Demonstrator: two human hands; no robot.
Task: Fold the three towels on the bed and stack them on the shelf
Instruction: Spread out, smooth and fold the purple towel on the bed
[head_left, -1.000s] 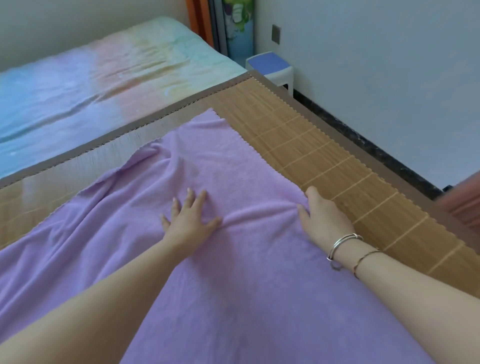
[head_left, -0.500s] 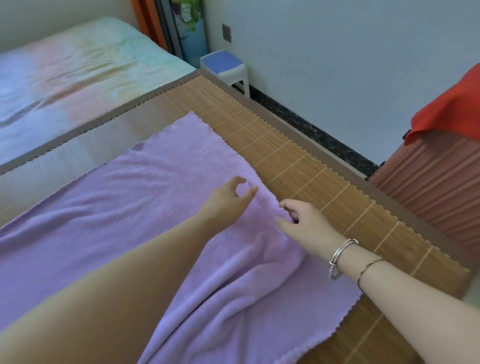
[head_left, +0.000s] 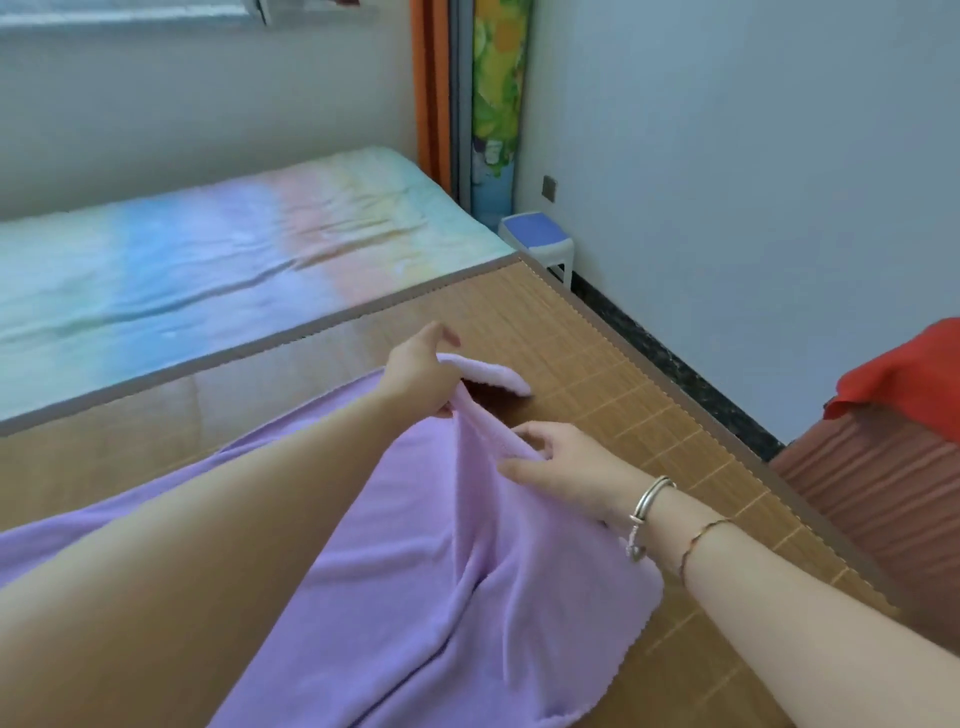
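A large purple towel (head_left: 447, 587) lies across the bamboo mat (head_left: 613, 395) on the bed. My left hand (head_left: 423, 371) is shut on the towel's far corner and holds it lifted off the mat, the tip flopping to the right. My right hand (head_left: 563, 465) pinches the towel's right edge a little nearer to me, bracelets on its wrist. The towel sags in folds between and below the two hands. My left forearm hides part of the towel. No other towels and no shelf are in view.
Beyond the mat lies pastel rainbow bedding (head_left: 218, 260). A small blue-topped stool (head_left: 537, 244) stands by the wall at the bed's far right corner. A red cloth (head_left: 904, 379) covers a reddish ribbed piece of furniture (head_left: 878, 493) on the right.
Both hands went from pressing flat on the towel to pinching its right edge. The left hand has now raised the far corner off the mat. The camera tilted upward.
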